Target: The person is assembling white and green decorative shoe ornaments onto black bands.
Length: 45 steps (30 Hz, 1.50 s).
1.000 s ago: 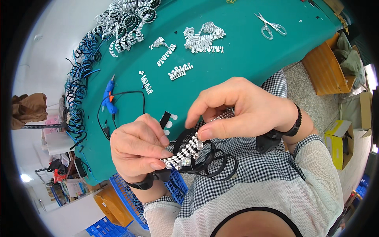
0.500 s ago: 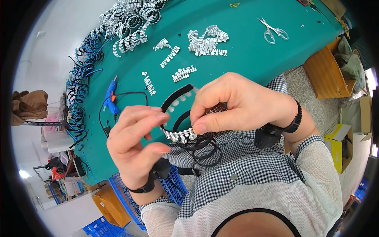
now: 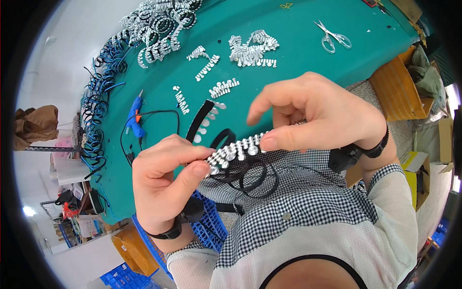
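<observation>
Now both my hands pinch one rhinestone strip (image 3: 238,150): left hand (image 3: 166,180) fingers closed on one end, right hand (image 3: 317,115) on the other; one scissors (image 3: 332,37), one glue gun (image 3: 134,115) on counter (image 3: 288,58).

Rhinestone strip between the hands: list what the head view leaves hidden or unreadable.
- Rhinestone strip: its right end is covered by the right hand; its left end sits under the left hand's thumb.
- Black headbands beneath the strip: overlapping loops, count unclear, partly behind the strip.
- Glue gun on the green table: too small for detail.
</observation>
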### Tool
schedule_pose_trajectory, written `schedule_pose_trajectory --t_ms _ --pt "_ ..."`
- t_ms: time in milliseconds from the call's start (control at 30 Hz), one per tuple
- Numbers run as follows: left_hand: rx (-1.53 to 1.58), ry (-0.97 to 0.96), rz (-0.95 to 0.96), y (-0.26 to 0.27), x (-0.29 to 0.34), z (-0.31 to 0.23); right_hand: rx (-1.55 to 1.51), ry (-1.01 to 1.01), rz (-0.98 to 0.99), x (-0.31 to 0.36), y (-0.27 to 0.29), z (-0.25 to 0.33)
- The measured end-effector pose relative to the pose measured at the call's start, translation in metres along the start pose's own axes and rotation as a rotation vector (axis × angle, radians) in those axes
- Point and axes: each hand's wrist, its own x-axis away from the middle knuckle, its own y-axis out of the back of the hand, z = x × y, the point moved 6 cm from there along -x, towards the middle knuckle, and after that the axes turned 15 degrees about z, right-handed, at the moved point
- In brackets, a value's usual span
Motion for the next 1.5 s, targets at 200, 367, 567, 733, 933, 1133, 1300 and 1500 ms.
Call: schedule_pose_trajectory --t_ms 200,367,567,733,933,1133,1300,1500 --pt "-0.053 0.004 0.034 -0.003 0.0 0.006 0.239 0.24 -0.092 0.004 -0.001 0.009" --pt "-0.104 -0.036 -0.024 -0.001 0.002 0.005 0.506 0.394 -0.215 0.022 -0.018 0.034" --pt "0.02 -0.173 -0.034 0.001 0.005 0.005 0.429 0.418 -0.202 0.021 -0.017 0.033" --pt "0.121 -0.244 -0.019 0.0 0.007 0.007 0.127 0.329 -0.126 0.011 -0.006 0.015" --pt "0.227 -0.303 0.006 0.0 0.006 0.011 0.013 0.301 -0.032 -0.002 -0.004 0.006" --pt "0.299 -0.343 0.023 -0.002 0.002 0.012 -0.223 0.354 0.003 -0.011 -0.006 -0.003" --pt "0.351 -0.397 0.029 -0.002 -0.004 0.017 -0.301 0.31 0.026 -0.02 -0.007 -0.014" --pt "0.443 -0.465 -0.014 -0.004 -0.007 0.028 -0.453 0.243 0.149 -0.033 -0.015 -0.024"
